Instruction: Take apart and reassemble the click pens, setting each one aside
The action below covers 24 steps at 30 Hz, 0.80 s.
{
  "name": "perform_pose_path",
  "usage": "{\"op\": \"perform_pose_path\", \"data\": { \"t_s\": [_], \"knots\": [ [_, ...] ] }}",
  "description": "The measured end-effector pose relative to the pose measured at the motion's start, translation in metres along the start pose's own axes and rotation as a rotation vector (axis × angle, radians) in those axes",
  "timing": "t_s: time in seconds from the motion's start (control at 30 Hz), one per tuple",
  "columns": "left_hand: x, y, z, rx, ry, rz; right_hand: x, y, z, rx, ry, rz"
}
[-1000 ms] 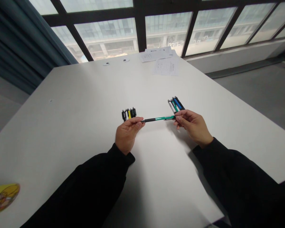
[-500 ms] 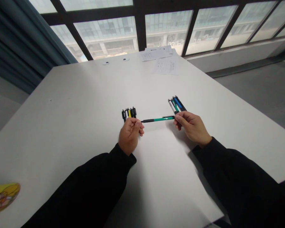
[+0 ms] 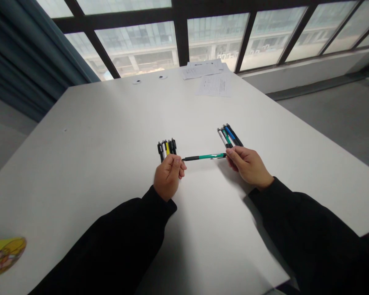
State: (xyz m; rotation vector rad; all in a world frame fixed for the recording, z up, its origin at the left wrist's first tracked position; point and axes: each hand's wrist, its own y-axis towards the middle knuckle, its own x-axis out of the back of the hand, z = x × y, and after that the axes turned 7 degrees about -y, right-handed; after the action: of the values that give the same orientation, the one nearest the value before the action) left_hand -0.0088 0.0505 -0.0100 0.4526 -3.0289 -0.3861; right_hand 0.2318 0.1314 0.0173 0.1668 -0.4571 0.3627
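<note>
While shiny, stick-thin green pen (image 3: 206, 157) with dull black front stretches sideways over smooth white table (image 3: 117, 123), left hand (image 3: 167, 176) hides low ends of left pen bunch (image 3: 167, 148). Round-edged yellow thing (image 3: 4, 255) cut off at view's edge. Left hand pinches green pen near tip; right hand (image 3: 249, 166) pinches back end.

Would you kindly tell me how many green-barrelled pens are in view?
2. One green-and-black pen is held between the left hand and right hand; another green pen lies between a white pen and a blue pen beyond the right hand. Hands may hide others.
</note>
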Motion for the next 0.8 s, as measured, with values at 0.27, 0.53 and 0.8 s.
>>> {"op": "perform_pose_path", "data": {
  "t_s": [0.27, 0.53, 0.8],
  "knots": [
    [-0.0002, -0.0015, -0.0042, 0.041, 0.076, 0.002, 0.0014, 0.0009, -0.0022, 0.019, -0.144, -0.017],
    [0.0002, -0.0042, -0.0052, 0.152, 0.052, 0.039, 0.0011, 0.0005, -0.0033, -0.004, -0.148, -0.035],
    [-0.0022, 0.0002, -0.0095, 0.513, -0.319, 0.230, 0.0016, 0.0012, -0.0025, -0.008, -0.143, -0.055]
  ]
}}
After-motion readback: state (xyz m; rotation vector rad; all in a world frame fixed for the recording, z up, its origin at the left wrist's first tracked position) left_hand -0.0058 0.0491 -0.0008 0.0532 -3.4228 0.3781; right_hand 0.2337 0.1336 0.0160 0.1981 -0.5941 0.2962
